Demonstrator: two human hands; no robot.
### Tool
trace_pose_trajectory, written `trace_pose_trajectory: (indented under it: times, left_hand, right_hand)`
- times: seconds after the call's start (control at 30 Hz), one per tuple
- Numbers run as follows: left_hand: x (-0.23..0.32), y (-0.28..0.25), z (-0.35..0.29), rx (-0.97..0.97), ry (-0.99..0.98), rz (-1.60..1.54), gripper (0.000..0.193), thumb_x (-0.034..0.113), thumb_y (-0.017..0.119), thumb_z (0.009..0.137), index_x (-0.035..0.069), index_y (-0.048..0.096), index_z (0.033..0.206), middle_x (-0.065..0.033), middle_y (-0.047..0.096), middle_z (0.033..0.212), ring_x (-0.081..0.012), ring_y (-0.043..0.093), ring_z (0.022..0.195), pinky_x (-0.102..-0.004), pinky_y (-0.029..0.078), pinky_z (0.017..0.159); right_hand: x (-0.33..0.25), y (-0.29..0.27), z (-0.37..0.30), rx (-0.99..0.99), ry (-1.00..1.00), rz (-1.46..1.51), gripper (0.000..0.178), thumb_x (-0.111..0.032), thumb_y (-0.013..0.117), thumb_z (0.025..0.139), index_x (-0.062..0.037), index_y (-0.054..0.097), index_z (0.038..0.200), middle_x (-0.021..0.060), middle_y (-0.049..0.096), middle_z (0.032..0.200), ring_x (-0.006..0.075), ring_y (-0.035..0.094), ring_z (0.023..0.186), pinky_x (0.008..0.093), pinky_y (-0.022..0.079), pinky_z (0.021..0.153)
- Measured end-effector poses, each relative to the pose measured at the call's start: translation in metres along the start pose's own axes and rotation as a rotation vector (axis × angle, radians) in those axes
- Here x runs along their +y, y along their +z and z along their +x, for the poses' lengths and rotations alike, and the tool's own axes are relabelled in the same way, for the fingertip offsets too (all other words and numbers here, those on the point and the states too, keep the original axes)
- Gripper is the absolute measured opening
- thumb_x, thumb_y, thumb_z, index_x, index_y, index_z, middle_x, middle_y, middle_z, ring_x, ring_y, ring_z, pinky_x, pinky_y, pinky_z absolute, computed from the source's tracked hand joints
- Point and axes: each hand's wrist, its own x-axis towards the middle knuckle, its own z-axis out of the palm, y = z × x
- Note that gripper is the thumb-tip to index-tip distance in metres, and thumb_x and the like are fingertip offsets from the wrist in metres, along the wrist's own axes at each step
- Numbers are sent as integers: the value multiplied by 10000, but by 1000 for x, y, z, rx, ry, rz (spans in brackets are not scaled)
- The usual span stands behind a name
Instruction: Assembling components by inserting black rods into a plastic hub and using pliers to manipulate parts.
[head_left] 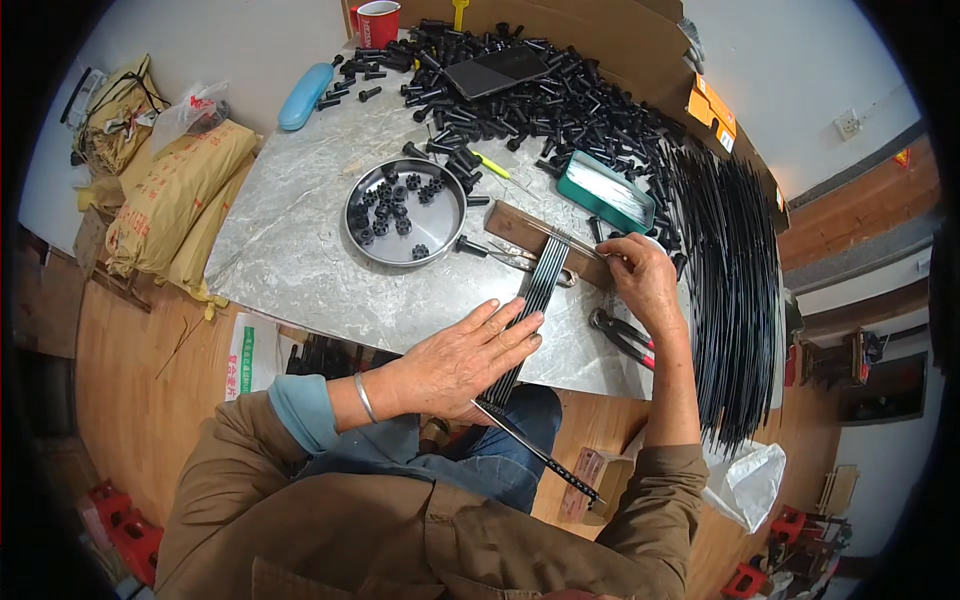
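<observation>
My left hand (455, 362) lies flat, fingers stretched out, across a row of thin black rods (543, 283) set side by side. The far ends of the rods rest on a brown wooden block (518, 228). By the block's right end, my right hand (645, 283) has its thumb and fingertips pinched together; what they hold is too small to make out. A dark slotted strip (550, 462) slants down to the right from beneath the near ends of the rods. Scissors (565, 278) lie partly under the rods, and red-handled pliers (622, 336) rest below my right hand.
A round metal tray (362, 246) holds small black ribbed parts. Beside the block is a green box (603, 192) of thin white pieces. Many black bolt-like parts (470, 60) are heaped at the back, under a phone (497, 72). Long black rods (728, 310) cover the right side.
</observation>
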Motion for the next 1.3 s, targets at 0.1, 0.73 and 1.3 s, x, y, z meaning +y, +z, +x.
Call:
trace_pose_trajectory:
  times: [0.1, 0.73, 1.3]
  left_hand:
    - [0, 0, 0, -3, -4, -4, 1167, 395, 860, 456, -2, 291, 1394, -165, 187, 1503, -336, 147, 1403, -461, 149, 1150]
    - [-1, -4, 4, -18, 11, 7, 1093, 463, 802, 525, -23, 318, 1375, -184, 218, 1484, -357, 167, 1391, -463, 168, 1142]
    - [1, -1, -1, 25, 8, -5, 1143, 400, 851, 478, -12, 300, 1390, -170, 203, 1495, -344, 147, 1401, -455, 166, 1145]
  right_hand:
    - [-2, -2, -1, -8, 43, 33, 146, -55, 596, 792, -76, 695, 897, 85, 637, 864, 281, 624, 786, 366, 478, 728]
    - [6, 0, 2, -23, 46, 75, 159, -42, 607, 789, -95, 703, 904, 70, 633, 853, 259, 623, 749, 352, 478, 701]
    - [-12, 18, 24, -21, -80, 78, 121, -75, 602, 806, -50, 667, 905, 96, 634, 854, 259, 628, 759, 330, 476, 690]
